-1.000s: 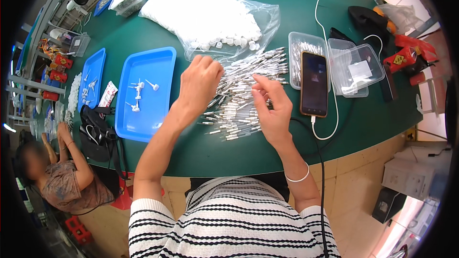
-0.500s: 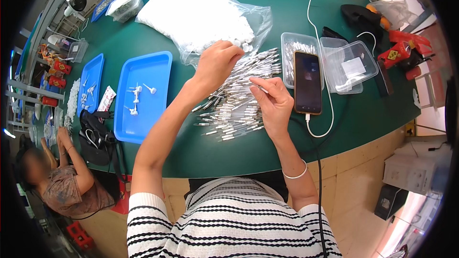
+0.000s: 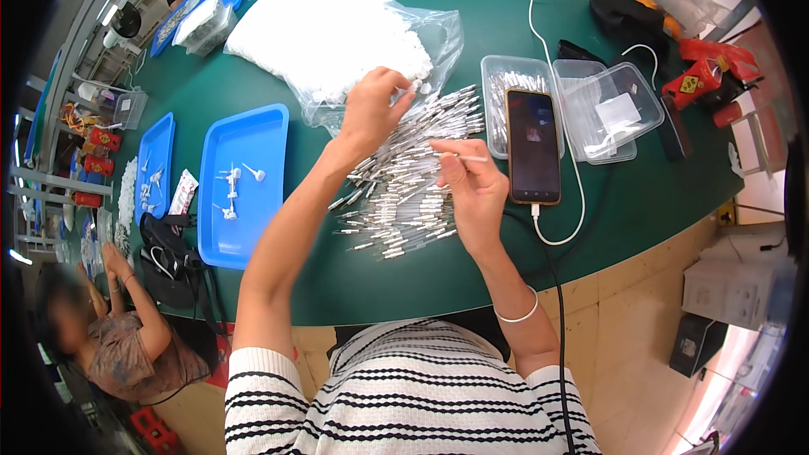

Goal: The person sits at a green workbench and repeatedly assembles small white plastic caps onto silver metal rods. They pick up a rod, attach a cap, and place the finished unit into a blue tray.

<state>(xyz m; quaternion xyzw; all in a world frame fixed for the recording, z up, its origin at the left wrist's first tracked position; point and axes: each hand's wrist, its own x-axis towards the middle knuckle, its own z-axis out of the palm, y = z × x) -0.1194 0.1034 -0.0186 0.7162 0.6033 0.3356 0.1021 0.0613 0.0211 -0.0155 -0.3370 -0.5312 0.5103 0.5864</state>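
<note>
My left hand (image 3: 371, 108) is over the near edge of a clear plastic bag (image 3: 451, 34) full of small white parts (image 3: 324, 34). Its thumb and fingers are bent toward each other at the loose white pieces, and whatever lies between the tips is too small to make out. A thin, pale rod (image 3: 465, 157) is pinched in my right hand (image 3: 479, 194), pointing sideways just above the pile. Beneath and between both hands spreads a heap of slim clear-and-white rods with metallic ends (image 3: 404, 202).
Right of the heap, a phone (image 3: 534, 147) on a white cable overlaps a clear box of rods (image 3: 495, 118); clear lids (image 3: 619, 109) lie beside it. Two blue trays (image 3: 244, 244) (image 3: 158, 139) with white pieces, and a black bag (image 3: 168, 265), sit left. A co-worker (image 3: 126, 345) works there.
The whole view has shifted slightly. The rod in my right hand now shows more clearly, lying nearly level. My left hand stays at the white parts, its finger and thumb slightly more parted.
</note>
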